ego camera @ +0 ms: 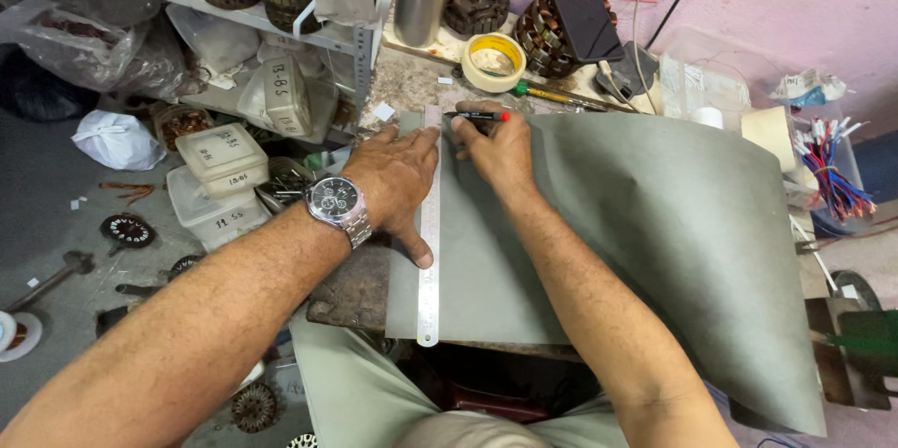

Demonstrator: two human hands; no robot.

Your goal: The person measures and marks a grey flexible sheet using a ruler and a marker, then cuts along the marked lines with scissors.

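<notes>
Both hands work at the bench: the left hand (398, 177), fingers spread flat, presses a long steel ruler (429, 242) onto a large grey-green sheet (655, 224) curling over the bench edge, while the right hand (496, 151) pinches a red-capped black marker (479, 116) against the ruler's far end.

ruler (429, 252): shiny metal | sheet (655, 224): matt grey paper
</notes>
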